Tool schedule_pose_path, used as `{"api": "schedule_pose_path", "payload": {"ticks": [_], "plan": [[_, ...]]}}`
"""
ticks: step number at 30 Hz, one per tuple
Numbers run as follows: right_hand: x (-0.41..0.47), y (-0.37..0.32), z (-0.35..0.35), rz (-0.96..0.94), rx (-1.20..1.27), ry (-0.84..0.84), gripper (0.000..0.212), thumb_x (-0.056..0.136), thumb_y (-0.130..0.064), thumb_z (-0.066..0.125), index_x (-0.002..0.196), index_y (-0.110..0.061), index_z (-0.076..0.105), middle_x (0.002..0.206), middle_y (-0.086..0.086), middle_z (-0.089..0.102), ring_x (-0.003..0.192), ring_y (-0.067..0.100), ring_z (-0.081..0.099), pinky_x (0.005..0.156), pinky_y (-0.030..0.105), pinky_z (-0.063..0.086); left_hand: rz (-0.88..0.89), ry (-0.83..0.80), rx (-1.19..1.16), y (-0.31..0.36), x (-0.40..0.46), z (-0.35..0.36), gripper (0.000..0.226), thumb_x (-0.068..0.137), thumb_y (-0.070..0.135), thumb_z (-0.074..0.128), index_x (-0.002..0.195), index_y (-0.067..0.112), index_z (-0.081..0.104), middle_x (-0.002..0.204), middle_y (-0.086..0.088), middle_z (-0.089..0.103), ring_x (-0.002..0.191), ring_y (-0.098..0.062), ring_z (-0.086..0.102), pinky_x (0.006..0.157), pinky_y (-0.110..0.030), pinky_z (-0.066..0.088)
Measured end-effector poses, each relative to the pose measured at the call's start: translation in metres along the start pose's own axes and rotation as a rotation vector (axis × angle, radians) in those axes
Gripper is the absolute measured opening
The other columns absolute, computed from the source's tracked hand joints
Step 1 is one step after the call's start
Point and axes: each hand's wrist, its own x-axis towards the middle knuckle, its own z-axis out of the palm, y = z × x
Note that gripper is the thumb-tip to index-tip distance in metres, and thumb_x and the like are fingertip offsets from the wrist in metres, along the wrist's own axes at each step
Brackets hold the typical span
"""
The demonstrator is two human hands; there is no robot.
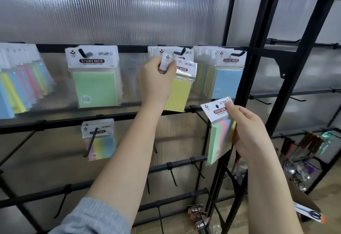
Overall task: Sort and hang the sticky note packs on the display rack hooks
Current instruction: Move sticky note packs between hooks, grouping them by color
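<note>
Nearest the camera, a grey sleeve is seen pushed back on the left forearm, which reaches up to the black rack. A yellow pack is pinched by its white header between the thumb and curled fingers of the left hand, and the header is held up against the middle hook on the upper rail, in front of other packs already hung there. Whether the hook has passed through the header's hole cannot be told.

A multicolour pack is gripped in the right hand, lower and to the right, tilted, with the thumb laid on its header and the fingers curled behind it; it is held clear of the rack.

On the same upper rail a green pack is hung to the left and a blue pack to the right, with a fanned row of striped packs at the far left. 1 rail down, pastel packs are hung on a long hook.
</note>
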Motion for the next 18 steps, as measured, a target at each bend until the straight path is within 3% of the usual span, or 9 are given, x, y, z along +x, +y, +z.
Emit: {"api": "schedule_pose_path", "payload": {"ticks": [7, 11, 13, 16, 18], "plan": [[0.007, 0.002, 0.000, 0.004, -0.007, -0.018, 0.024, 0.094, -0.026, 0.057, 0.077, -0.011, 0.064, 0.069, -0.003, 0.070, 0.057, 0.007, 0.061, 0.053, 0.019, 0.046, 0.092, 0.005, -0.012, 0.007, -0.006, -0.010, 0.039, 0.090, 0.034, 0.061, 0.071, 0.000, 0.053, 0.070, -0.019, 0.058, 0.062, -0.022, 0.053, 0.051, -0.032, 0.036], [0.010, 0.001, 0.001, 0.001, -0.005, -0.030, 0.023, 0.093, -0.027, 0.058, 0.078, -0.010, 0.064, 0.072, -0.002, 0.070, 0.058, 0.008, 0.061, 0.055, 0.020, 0.046, 0.155, 0.005, -0.023, 0.017, -0.009, -0.016, 0.032, 0.090, 0.033, 0.059, 0.064, 0.029, 0.040, 0.062, 0.011, 0.054, 0.071, -0.026, 0.067, 0.050, -0.032, 0.041], [0.011, 0.001, 0.001, 0.007, -0.017, -0.034, 0.023, 0.093, -0.028, 0.059, 0.081, -0.009, 0.065, 0.075, 0.000, 0.070, 0.060, 0.011, 0.061, 0.058, 0.023, 0.046, 0.186, 0.045, -0.025, 0.023, -0.008, -0.015, 0.028, 0.090, 0.030, 0.060, 0.067, 0.025, 0.045, 0.062, 0.014, 0.052, 0.066, -0.018, 0.064, 0.052, -0.030, 0.043], [0.011, 0.002, 0.002, 0.013, -0.028, -0.033, 0.024, 0.092, -0.028, 0.059, 0.079, -0.009, 0.065, 0.075, 0.001, 0.069, 0.060, 0.011, 0.060, 0.057, 0.023, 0.045, 0.201, 0.101, -0.040, 0.026, -0.004, -0.013, 0.026, 0.089, 0.026, 0.063, 0.069, 0.012, 0.052, 0.059, 0.015, 0.050, 0.057, -0.001, 0.053, 0.049, -0.014, 0.036], [0.012, 0.002, 0.003, 0.012, -0.027, -0.032, 0.024, 0.092, -0.028, 0.060, 0.077, -0.010, 0.065, 0.074, 0.000, 0.070, 0.059, 0.010, 0.060, 0.057, 0.023, 0.044, 0.187, 0.106, -0.051, 0.027, -0.003, -0.011, 0.027, 0.088, 0.025, 0.064, 0.068, 0.012, 0.052, 0.057, 0.015, 0.049, 0.055, 0.001, 0.049, 0.049, -0.011, 0.034]]}}
